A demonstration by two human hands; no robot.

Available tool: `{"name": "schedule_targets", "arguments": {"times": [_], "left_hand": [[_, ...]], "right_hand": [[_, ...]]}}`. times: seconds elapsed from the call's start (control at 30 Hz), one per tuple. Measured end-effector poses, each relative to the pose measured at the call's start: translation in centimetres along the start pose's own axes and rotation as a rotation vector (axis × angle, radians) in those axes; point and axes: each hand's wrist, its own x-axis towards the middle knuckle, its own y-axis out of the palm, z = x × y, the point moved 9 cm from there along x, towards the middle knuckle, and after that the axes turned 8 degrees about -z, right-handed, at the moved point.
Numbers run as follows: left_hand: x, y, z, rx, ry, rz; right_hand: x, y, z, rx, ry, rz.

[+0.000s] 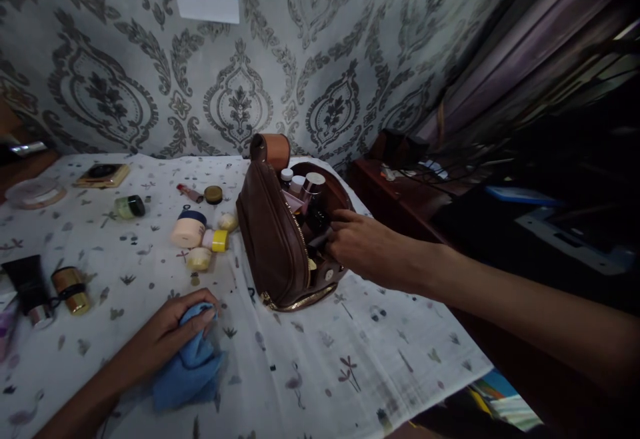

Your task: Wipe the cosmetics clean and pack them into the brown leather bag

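Note:
A brown cosmetic bag (267,239) stands unzipped on the cloth-covered table, its gold zipper running round the gaping mouth. White-capped and pink containers (313,186) and darker items show inside. My right hand (355,242) reaches into the mouth at its right side; the fingers are curled, and their tips and anything in them are hidden. In my left hand (187,322), resting on the table, a crumpled blue cloth (187,382) is gripped. Between the hand and the wall stand a blue-lidded jar (189,229), a yellow-capped bottle (219,240) and small cream-coloured jars (199,259).
Farther left lie a green jar (130,207), a compact (103,174), a black tube (29,286) and a gold-capped bottle (71,289). A brown roll (271,150) stands behind the bag by the patterned wall. Dark furniture (400,199) with cables borders the table's right edge.

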Motion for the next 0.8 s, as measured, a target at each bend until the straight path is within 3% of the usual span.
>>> {"name": "schedule_targets", "arguments": {"times": [0.3,0.5,0.6,0.8], "left_hand": [[-0.1,0.0,0.3,-0.014,-0.030,-0.005],[0.1,-0.1,0.5,0.001,-0.023,0.003],[0.1,-0.2,-0.2,0.038,0.017,-0.017],[-0.1,-0.4,-1.5,0.039,0.124,-0.026]], "right_hand": [[-0.3,0.2,-0.1,-0.012,0.005,0.036],[0.2,0.1,-0.2,-0.010,0.031,-0.015],[0.5,0.1,-0.7,-0.016,0.078,-0.077],[0.7,-0.2,-1.9,-0.098,0.127,-0.335]]}}
